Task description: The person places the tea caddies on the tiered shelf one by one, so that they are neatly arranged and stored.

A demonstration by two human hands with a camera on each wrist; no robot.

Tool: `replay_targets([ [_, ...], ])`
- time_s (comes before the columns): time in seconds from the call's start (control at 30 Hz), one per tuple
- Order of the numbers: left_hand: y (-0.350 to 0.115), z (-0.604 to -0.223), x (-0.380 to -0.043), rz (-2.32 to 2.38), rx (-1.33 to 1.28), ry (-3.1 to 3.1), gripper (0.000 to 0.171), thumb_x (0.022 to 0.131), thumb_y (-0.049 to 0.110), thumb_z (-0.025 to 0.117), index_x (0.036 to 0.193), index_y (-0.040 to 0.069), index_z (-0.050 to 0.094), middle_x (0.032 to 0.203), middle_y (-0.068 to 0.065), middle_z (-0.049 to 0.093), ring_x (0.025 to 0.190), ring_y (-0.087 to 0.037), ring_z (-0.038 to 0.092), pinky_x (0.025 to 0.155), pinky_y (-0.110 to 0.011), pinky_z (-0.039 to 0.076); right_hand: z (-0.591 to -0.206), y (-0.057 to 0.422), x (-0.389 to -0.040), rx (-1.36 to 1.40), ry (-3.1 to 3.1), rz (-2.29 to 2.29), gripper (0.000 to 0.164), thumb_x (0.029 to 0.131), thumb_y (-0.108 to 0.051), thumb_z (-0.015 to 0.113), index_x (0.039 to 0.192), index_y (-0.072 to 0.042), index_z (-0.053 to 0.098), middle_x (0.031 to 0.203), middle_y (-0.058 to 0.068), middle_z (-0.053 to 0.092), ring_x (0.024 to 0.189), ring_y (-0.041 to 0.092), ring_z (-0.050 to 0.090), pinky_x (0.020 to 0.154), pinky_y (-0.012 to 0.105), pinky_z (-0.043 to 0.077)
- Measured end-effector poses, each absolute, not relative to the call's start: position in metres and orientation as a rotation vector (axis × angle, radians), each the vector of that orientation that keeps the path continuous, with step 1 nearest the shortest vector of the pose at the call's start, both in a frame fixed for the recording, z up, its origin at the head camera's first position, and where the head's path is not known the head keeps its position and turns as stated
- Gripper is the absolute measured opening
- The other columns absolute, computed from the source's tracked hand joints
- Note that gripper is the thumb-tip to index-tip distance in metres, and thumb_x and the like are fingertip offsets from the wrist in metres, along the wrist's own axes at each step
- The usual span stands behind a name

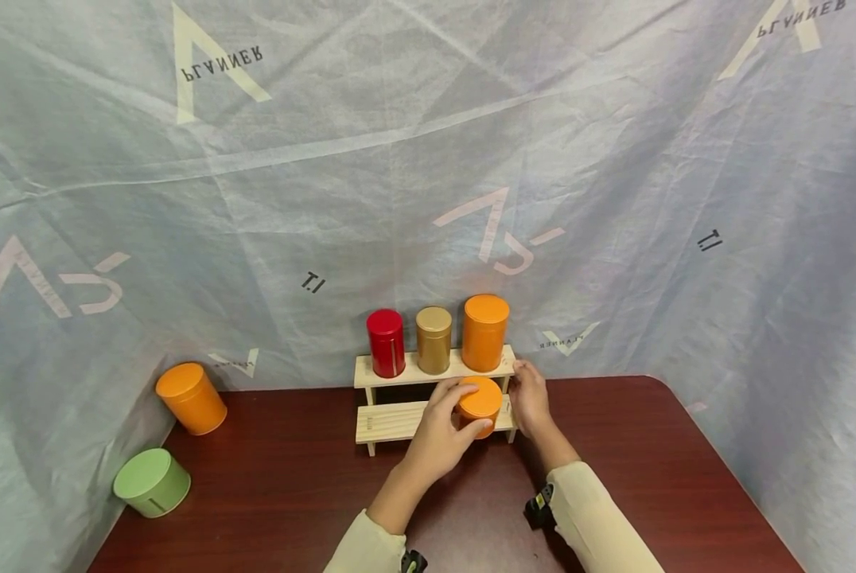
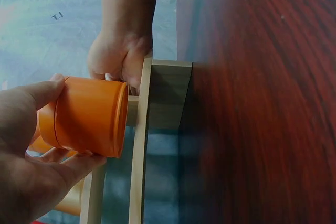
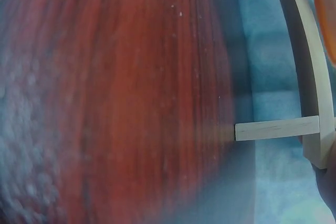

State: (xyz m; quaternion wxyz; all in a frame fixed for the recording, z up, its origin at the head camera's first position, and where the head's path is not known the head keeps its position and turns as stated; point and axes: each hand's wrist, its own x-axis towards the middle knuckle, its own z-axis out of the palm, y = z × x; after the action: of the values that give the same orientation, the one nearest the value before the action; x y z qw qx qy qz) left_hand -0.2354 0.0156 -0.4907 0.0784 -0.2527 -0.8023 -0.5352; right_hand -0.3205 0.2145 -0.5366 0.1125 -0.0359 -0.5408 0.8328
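Observation:
In the head view my left hand (image 1: 438, 434) grips a short orange tin (image 1: 480, 398) by its sides, thumb in front and fingers behind. The left wrist view shows this orange tin (image 2: 92, 114) just off the lower step, with a narrow gap under its base. A two-step wooden stand (image 1: 392, 422) stands against the cloth. My right hand (image 1: 531, 398) holds the stand's right end, its fingers partly hidden there. On the upper step stand a red tin (image 1: 387, 344), a gold tin (image 1: 433, 342) and a larger orange tin (image 1: 485, 334).
Another orange tin (image 1: 192, 399) and a low green tin (image 1: 153, 482) stand at the left edge of the dark red wooden table (image 1: 278, 493). Printed grey cloth (image 1: 371, 199) hangs behind the table and along its sides.

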Motion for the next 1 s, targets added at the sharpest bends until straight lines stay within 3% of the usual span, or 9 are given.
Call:
replay_targets([
  [0.27, 0.025, -0.496, -0.24, -1.547, -0.707, -2.405, 0.052, 0.095, 0.025, 0.082, 0.141, 0.013, 0.063, 0.149, -0.01, 0.052, 0.131, -0.025, 0.06, 0.108, -0.04, 0.056, -0.537, 0.214, -0.319, -0.152, -1.6, 2.432, 0.033, 0.113, -0.011, 0.039, 0.086, -0.017, 0.057, 0.091, -0.008, 0.06, 0.095, 0.006, 0.057, 0.089, 0.02, 0.05],
  [1.0, 0.043, -0.502, -0.244, -1.21, -0.604, -2.518, 0.055, 0.096, 0.037, 0.079, 0.145, 0.019, 0.061, 0.149, -0.008, 0.052, 0.127, -0.026, 0.065, 0.109, -0.045, 0.056, -0.534, 0.214, -0.32, -0.142, -1.587, 2.438, 0.033, 0.113, -0.009, 0.038, 0.087, -0.015, 0.058, 0.092, -0.008, 0.062, 0.095, 0.005, 0.059, 0.09, 0.019, 0.052],
])
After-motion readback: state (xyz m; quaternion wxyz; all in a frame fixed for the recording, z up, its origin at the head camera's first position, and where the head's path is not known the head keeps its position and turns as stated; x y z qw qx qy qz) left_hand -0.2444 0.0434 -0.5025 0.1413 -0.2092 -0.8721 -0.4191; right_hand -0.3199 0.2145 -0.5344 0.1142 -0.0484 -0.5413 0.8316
